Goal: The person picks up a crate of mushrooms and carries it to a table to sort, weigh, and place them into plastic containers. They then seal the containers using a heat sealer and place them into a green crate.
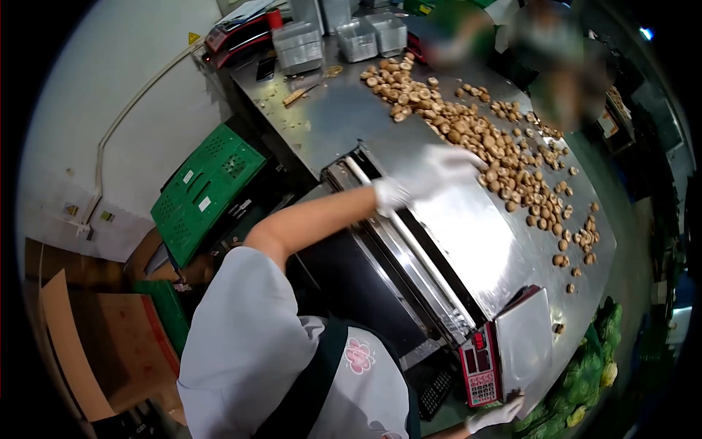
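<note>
My left hand (439, 172), in a white glove, reaches over the steel table (475, 227), blurred by motion. Its fingers are stretched out, with the tips at the near edge of a spread of brown mushrooms (475, 132). Below that forearm lies a wrapping machine with a metal roller (409, 249). My right hand (497, 415), also gloved, is low in view beside a red digital scale (480, 369). Its extended fingertips are right at the corner of the scale's steel pan (525, 344), which bears nothing.
Clear plastic trays (298, 47) are stacked at the table's far left end, near another red scale (238, 36). A green crate (208, 186) and an open cardboard box (110, 351) stand to the left. Leafy green vegetables (574, 388) lie beyond the table's right edge. Blurred people are opposite.
</note>
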{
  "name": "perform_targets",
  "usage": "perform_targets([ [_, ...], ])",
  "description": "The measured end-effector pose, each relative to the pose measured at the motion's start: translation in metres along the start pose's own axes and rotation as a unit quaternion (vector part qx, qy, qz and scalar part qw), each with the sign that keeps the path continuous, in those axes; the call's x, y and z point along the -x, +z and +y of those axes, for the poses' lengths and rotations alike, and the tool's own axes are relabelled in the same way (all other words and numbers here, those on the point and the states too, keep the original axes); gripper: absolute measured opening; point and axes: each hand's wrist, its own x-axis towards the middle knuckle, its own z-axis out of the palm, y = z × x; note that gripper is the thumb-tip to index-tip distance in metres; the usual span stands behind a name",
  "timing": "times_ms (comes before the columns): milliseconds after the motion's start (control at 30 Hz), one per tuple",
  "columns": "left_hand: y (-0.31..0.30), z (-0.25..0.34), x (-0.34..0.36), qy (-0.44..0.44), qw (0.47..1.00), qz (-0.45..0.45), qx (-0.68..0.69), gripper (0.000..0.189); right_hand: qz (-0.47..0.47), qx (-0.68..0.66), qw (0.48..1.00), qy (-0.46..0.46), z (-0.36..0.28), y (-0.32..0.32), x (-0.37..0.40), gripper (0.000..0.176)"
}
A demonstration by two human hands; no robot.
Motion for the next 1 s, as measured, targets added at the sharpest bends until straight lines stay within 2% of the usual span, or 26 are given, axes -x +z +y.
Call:
perform_targets([
  [33, -0.04, -0.044, -0.001, 0.155, 0.978, 0.117, -0.072, 0.03, -0.058, -0.007, 0.998, 0.025, 0.014, 0.005, 0.015, 0.036],
  [67, -0.074, -0.052, 0.017, 0.064, 0.981, 0.184, 0.009, 0.026, -0.115, -0.012, 0.992, 0.05, 0.033, 0.012, 0.032, 0.038],
  [100, -0.106, -0.081, 0.031, -0.028, 0.972, 0.231, 0.042, 0.026, -0.172, 0.02, 0.978, 0.115, 0.038, 0.025, 0.052, 0.041],
  [133, -0.133, -0.122, 0.046, -0.046, 0.961, 0.27, 0.048, 0.027, -0.224, 0.052, 0.957, 0.178, 0.042, 0.039, 0.073, 0.044],
  [200, -0.159, -0.175, 0.09, -0.117, 0.951, 0.288, 0.0, 0.026, -0.186, -0.062, 0.893, 0.405, 0.073, 0.068, 0.114, 0.05],
  [233, -0.166, -0.205, 0.11, -0.173, 0.956, 0.237, -0.012, 0.023, -0.283, 0.147, 0.909, 0.267, 0.083, 0.068, 0.126, 0.052],
  [267, -0.166, -0.224, 0.129, -0.184, 0.97, 0.162, -0.007, 0.023, -0.281, 0.124, 0.886, 0.346, 0.09, 0.073, 0.132, 0.052],
  [300, -0.16, -0.245, 0.145, -0.182, 0.973, 0.112, -0.086, 0.027, -0.245, 0.003, 0.884, 0.398, 0.061, 0.088, 0.146, 0.052],
  [333, -0.155, -0.263, 0.151, -0.306, 0.95, 0.006, -0.054, 0.036, -0.201, -0.122, 0.868, 0.438, 0.028, 0.108, 0.163, 0.052],
  [367, -0.144, -0.276, 0.162, -0.321, 0.945, 0.017, 0.069, 0.049, -0.278, -0.179, 0.859, 0.391, 0.045, 0.105, 0.159, 0.053],
  [400, -0.158, -0.249, 0.156, -0.328, 0.929, -0.048, 0.164, 0.063, -0.286, -0.134, 0.867, 0.385, 0.052, 0.098, 0.153, 0.056],
  [467, -0.165, -0.253, 0.147, -0.353, 0.913, -0.105, 0.178, 0.082, -0.271, -0.103, 0.87, 0.398, 0.052, 0.098, 0.144, 0.056],
  [500, -0.16, -0.266, 0.143, -0.328, 0.923, -0.095, 0.177, 0.086, -0.293, -0.089, 0.867, 0.394, 0.05, 0.098, 0.146, 0.055],
  [533, -0.157, -0.27, 0.138, -0.304, 0.933, -0.083, 0.175, 0.089, -0.183, -0.067, 0.885, 0.424, 0.046, 0.114, 0.151, 0.052],
  [567, -0.155, -0.272, 0.135, -0.306, 0.926, -0.057, 0.212, 0.084, -0.113, -0.013, 0.892, 0.437, 0.034, 0.117, 0.153, 0.055],
  [600, -0.156, -0.276, 0.128, -0.341, 0.891, -0.076, 0.29, 0.075, -0.042, 0.038, 0.892, 0.449, 0.023, 0.122, 0.154, 0.062],
  [633, -0.154, -0.278, 0.124, -0.359, 0.882, -0.062, 0.299, 0.071, -0.032, 0.04, 0.893, 0.448, -0.003, 0.138, 0.17, 0.062],
  [667, -0.15, -0.279, 0.124, -0.379, 0.872, -0.047, 0.307, 0.068, -0.041, 0.076, 0.901, 0.426, -0.03, 0.155, 0.188, 0.065],
  [700, -0.14, -0.283, 0.129, -0.362, 0.891, -0.009, 0.275, 0.069, -0.05, 0.114, 0.906, 0.404, -0.045, 0.159, 0.2, 0.067],
  [733, -0.137, -0.276, 0.131, -0.358, 0.9, 0.031, 0.249, 0.07, -0.041, 0.118, 0.906, 0.405, -0.029, 0.144, 0.193, 0.067],
  [800, -0.13, -0.277, 0.132, -0.362, 0.902, 0.051, 0.23, 0.051, -0.073, 0.079, 0.891, 0.442, 0.033, 0.106, 0.161, 0.071],
  [867, -0.149, -0.268, 0.127, -0.359, 0.902, 0.047, 0.237, 0.048, -0.137, 0.07, 0.896, 0.417, 0.05, 0.097, 0.162, 0.067],
  [900, -0.155, -0.268, 0.13, -0.346, 0.913, 0.078, 0.202, 0.058, -0.138, 0.059, 0.897, 0.416, 0.059, 0.095, 0.166, 0.065],
  [1000, -0.189, -0.251, 0.148, -0.399, 0.894, 0.031, 0.2, 0.043, -0.141, 0.018, 0.896, 0.42, 0.06, 0.103, 0.188, 0.057],
])
